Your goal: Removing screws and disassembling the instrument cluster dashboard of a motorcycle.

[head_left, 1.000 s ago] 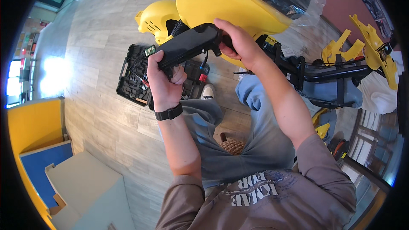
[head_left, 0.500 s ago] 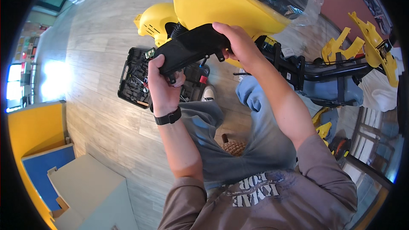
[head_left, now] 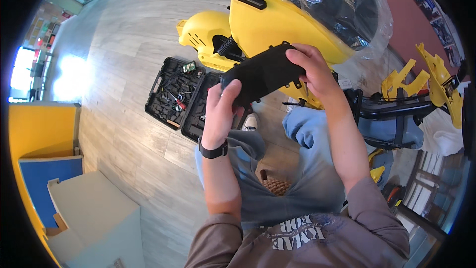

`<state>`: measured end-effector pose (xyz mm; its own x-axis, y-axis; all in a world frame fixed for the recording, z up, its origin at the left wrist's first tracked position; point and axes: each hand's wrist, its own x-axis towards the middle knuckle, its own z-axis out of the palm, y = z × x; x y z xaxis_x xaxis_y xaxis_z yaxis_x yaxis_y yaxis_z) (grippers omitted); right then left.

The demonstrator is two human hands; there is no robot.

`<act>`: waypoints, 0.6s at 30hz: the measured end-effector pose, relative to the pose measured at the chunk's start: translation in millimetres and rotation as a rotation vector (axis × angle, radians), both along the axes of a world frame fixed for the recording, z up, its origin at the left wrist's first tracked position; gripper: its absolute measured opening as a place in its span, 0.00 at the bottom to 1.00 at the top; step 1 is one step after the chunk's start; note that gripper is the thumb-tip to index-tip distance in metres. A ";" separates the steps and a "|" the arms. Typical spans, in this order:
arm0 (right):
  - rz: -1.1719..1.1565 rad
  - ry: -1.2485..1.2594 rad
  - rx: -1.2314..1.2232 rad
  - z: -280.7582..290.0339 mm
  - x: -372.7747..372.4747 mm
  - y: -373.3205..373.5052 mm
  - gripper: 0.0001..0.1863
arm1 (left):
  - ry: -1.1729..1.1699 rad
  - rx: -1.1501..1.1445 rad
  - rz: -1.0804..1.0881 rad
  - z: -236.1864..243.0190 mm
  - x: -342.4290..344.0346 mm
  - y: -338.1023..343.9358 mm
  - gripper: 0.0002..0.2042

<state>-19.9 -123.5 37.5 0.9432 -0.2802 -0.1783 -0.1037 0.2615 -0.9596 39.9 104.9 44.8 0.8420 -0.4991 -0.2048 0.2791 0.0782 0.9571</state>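
Note:
A black plastic cover (head_left: 263, 75) with small mounting tabs along its edges is held up in front of me, tilted so that its right end is higher. My left hand (head_left: 221, 111) grips its lower left end, thumb on the face turned toward me. At the opposite end my right hand (head_left: 316, 69) pinches the cover, thumb on top; the fingers of both hands are partly hidden beneath it. Just beyond stands the yellow body (head_left: 270, 20) of a scooter-like vehicle, with a black coil spring (head_left: 227, 47) showing beside the cover.
An open black toolbox (head_left: 168, 104) of hand tools lies on the wooden floor, with a green circuit board (head_left: 189, 67) on its far edge. Clear plastic wrap (head_left: 342, 0) covers the seat. Yellow panels (head_left: 404, 82) and a black tube frame (head_left: 391, 113) are at right, a grey box (head_left: 94, 208) lower left.
The cover has been turned in my hands, so its broad face shows more and tabs appear along both long edges. Both hands have shifted right and down in the picture, as has the background.

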 end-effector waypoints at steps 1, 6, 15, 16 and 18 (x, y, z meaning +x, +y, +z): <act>0.015 -0.040 0.007 -3.6 -0.7 -2.5 0.13 | -0.002 -0.004 0.009 -1.1 0.1 2.6 0.15; 0.034 -0.077 -0.006 -13.3 -1.1 -3.2 0.15 | -0.091 -0.051 -0.106 -11.6 2.4 14.6 0.16; 0.016 -0.107 0.010 -14.8 -0.5 -1.1 0.14 | -0.125 -0.138 -0.026 -8.7 -2.2 11.9 0.13; 0.032 -0.078 0.012 -12.7 -0.8 -0.8 0.13 | -0.124 -0.139 -0.030 -7.0 -2.1 11.8 0.13; 0.040 -0.049 0.013 -8.2 -0.6 0.9 0.13 | -0.151 -0.095 -0.006 -4.6 -0.9 13.3 0.13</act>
